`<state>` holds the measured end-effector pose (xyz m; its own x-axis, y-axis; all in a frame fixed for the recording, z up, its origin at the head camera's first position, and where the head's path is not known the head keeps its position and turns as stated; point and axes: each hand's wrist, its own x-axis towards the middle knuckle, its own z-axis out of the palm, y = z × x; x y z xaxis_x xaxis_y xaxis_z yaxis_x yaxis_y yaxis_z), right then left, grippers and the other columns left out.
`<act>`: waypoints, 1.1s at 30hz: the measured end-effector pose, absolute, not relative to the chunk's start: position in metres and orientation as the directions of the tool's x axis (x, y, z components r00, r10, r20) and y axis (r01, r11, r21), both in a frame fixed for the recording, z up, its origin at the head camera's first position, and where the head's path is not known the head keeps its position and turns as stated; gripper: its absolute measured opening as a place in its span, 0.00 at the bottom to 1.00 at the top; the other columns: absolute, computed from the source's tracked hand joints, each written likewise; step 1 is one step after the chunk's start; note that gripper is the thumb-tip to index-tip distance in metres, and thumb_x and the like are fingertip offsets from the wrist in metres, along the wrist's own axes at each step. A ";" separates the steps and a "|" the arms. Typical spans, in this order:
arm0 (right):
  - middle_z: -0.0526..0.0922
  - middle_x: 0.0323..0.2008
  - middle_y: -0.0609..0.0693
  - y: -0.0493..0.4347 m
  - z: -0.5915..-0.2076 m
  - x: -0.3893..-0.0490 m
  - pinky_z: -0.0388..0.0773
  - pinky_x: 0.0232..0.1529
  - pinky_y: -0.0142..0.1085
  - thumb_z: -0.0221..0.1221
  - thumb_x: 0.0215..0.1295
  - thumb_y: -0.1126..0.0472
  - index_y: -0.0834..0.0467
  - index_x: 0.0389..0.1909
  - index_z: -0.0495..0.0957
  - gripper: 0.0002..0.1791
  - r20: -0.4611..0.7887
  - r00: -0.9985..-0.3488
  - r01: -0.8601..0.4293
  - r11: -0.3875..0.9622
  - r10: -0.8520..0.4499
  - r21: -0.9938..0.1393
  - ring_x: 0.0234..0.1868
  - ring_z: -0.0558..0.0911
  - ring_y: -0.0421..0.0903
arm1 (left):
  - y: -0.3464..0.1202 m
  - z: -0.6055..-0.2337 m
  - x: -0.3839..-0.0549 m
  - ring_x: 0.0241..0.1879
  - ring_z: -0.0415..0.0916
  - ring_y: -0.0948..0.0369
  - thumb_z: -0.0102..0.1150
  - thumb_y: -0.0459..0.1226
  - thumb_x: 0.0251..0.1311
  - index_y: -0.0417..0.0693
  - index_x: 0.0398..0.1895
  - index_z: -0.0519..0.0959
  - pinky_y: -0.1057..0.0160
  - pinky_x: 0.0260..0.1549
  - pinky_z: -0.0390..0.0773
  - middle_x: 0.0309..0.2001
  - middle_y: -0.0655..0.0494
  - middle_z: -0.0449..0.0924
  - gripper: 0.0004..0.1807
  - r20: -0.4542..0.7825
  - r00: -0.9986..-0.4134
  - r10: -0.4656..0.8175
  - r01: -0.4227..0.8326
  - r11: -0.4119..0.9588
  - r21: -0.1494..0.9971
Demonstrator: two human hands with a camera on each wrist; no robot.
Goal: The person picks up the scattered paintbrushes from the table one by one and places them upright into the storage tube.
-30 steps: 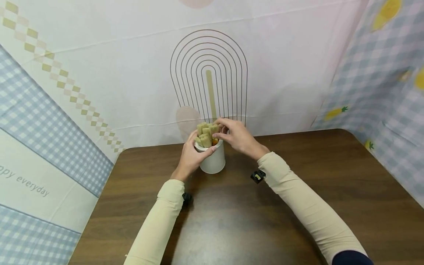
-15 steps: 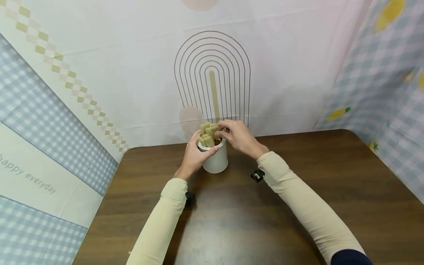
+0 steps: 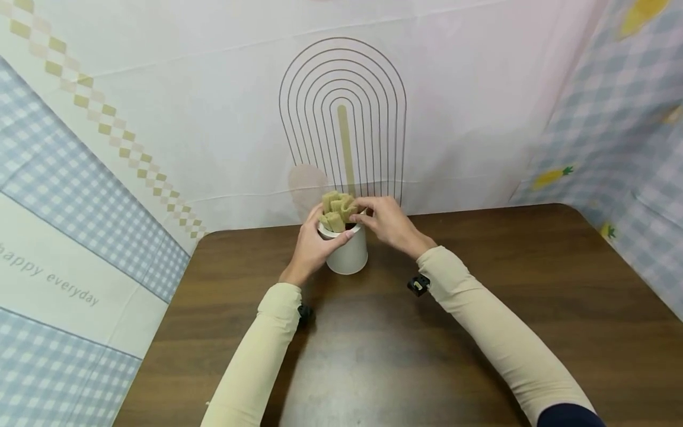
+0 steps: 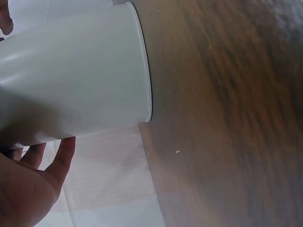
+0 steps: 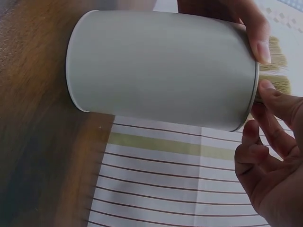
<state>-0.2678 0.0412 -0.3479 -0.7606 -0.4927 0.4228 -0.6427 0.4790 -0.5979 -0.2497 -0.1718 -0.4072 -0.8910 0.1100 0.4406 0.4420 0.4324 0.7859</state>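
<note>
A white cylindrical cup (image 3: 347,256) stands upright on the table. Several brushes with pale yellow-green bristles (image 3: 334,220) stick out of its top, bristle ends up; their lower parts are hidden inside. My left hand (image 3: 312,246) grips the cup around its rim, with the thumb along the near side; in the left wrist view, fingers (image 4: 64,158) curl against the cup wall (image 4: 80,75). My right hand (image 3: 388,222) is at the right side of the opening and pinches a brush by thumb and fingers. The right wrist view shows bristles (image 5: 277,84) beside that thumb.
The brown wooden table (image 3: 373,356) extends in front and to both sides. Directly behind the cup rises a white cloth backdrop (image 3: 224,148) with printed arches. A blue checked cloth (image 3: 597,130) hangs at the right.
Both hands stay at the cup's top, the left keeping its grip. The right fingers have shifted slightly with the bristles at the right side. An orange-brown patch inside the rim shows less now.
</note>
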 end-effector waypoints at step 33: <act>0.66 0.76 0.58 0.087 -0.429 -0.229 0.74 0.68 0.59 0.76 0.63 0.56 0.55 0.84 0.52 0.55 0.276 -0.909 -0.365 0.277 -0.312 -0.889 0.75 0.69 0.59 | -0.118 -0.419 -0.216 0.83 0.44 0.48 0.36 0.35 0.79 0.42 0.86 0.43 0.44 0.80 0.47 0.85 0.43 0.45 0.36 0.273 -0.945 0.182 0.316 0.280 0.907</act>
<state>-0.2294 0.0869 -0.4289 -0.9092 -0.3117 0.2758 -0.3646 0.2766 -0.8892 -0.2163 -0.1179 -0.4193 -0.9447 0.1821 0.2726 0.3155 0.2796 0.9068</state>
